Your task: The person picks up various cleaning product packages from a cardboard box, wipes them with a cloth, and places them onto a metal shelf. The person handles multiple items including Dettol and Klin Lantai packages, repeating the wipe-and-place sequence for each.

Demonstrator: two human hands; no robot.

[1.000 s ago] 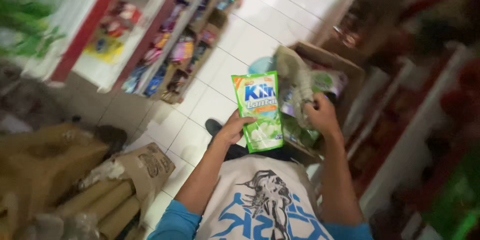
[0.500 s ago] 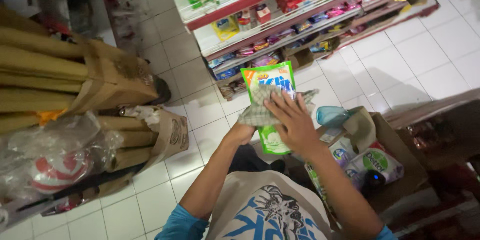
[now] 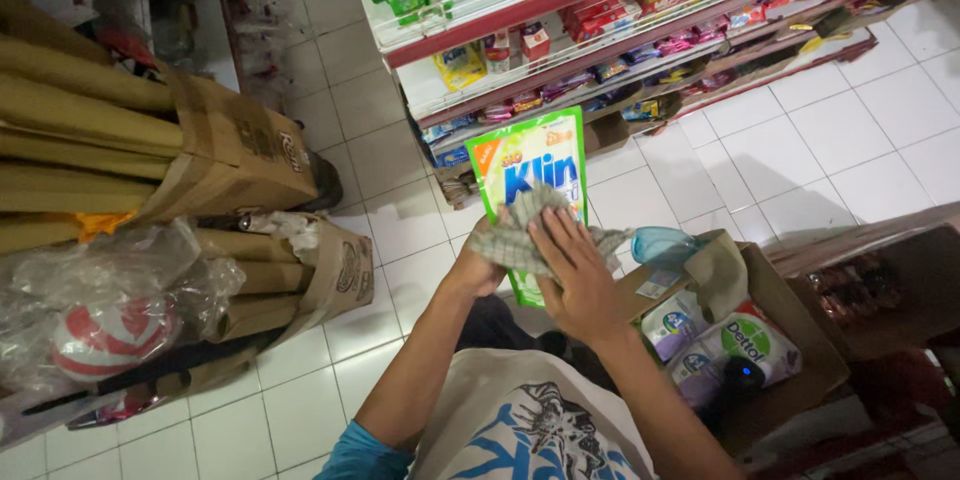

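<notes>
Left hand (image 3: 478, 270) fingers grip the green pouch (image 3: 530, 180) upright at twelve o'clock over the floor, right hand (image 3: 575, 275) lies flat-fingered pressing the checked cloth (image 3: 515, 235) on it (steady, overlapping strokes would probably clean best).

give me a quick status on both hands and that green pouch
Left hand grips the green pouch from below, upright. Right hand presses a checked cloth flat on its front. Open carton of pouches at right, nothing blocking.

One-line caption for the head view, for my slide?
Left hand holds a green refill pouch while the right hand presses a checked cloth against it, above an open carton.
</notes>
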